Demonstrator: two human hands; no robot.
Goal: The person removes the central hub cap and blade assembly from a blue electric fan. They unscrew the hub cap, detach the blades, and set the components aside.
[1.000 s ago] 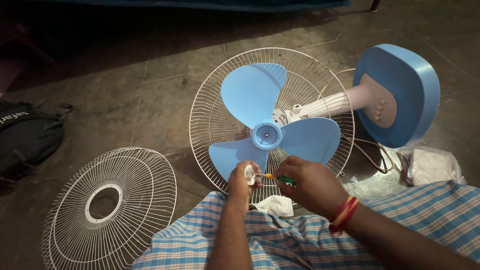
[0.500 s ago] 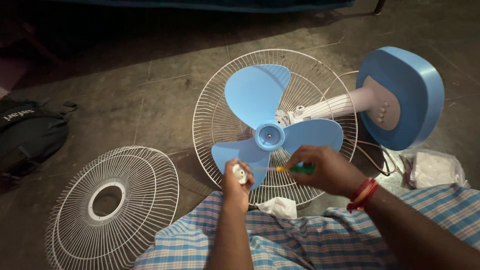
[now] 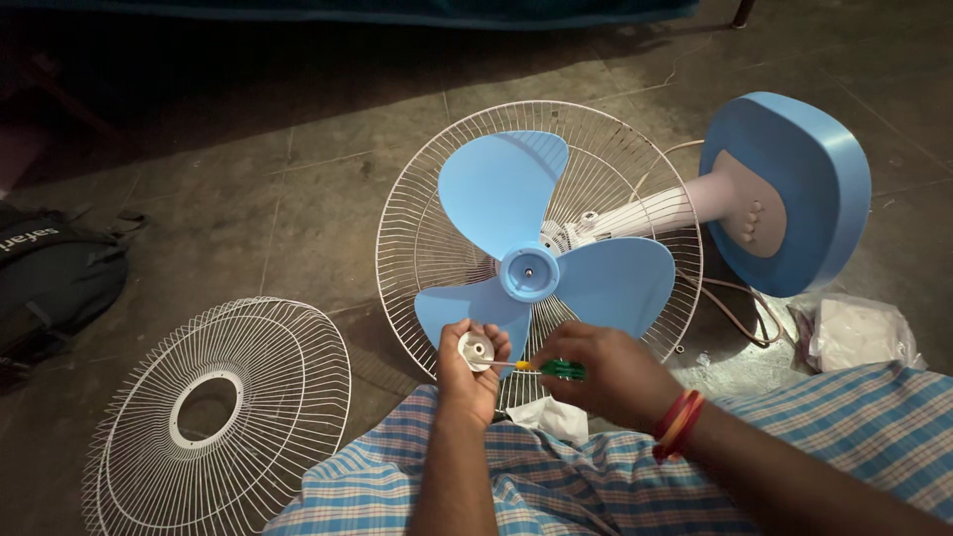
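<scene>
My left hand point(image 3: 467, 372) grips a small round white plastic cap point(image 3: 476, 349) with a hole in its middle. My right hand point(image 3: 606, 372) holds a small screwdriver point(image 3: 551, 368) with a green and yellow handle, its tip pointed left at the cap. Both hands hover just in front of a table fan lying on the floor: three light-blue blades point(image 3: 516, 213) on a blue hub point(image 3: 527, 270), inside a white wire rear guard point(image 3: 407, 213). The fan's white neck point(image 3: 660, 208) leads right to its blue base point(image 3: 804, 179).
A loose white wire front guard point(image 3: 213, 407) lies on the floor at left. A black backpack point(image 3: 50, 278) sits at the far left. A clear plastic bag point(image 3: 859, 333) and a brown cord point(image 3: 740, 308) lie right of the fan. Crumpled white paper point(image 3: 551, 415) rests by my checked cloth point(image 3: 556, 486).
My right hand moved left and closer to the left hand, bringing the screwdriver tip back to the cap. The left hand turned the cap so its holed face shows.
</scene>
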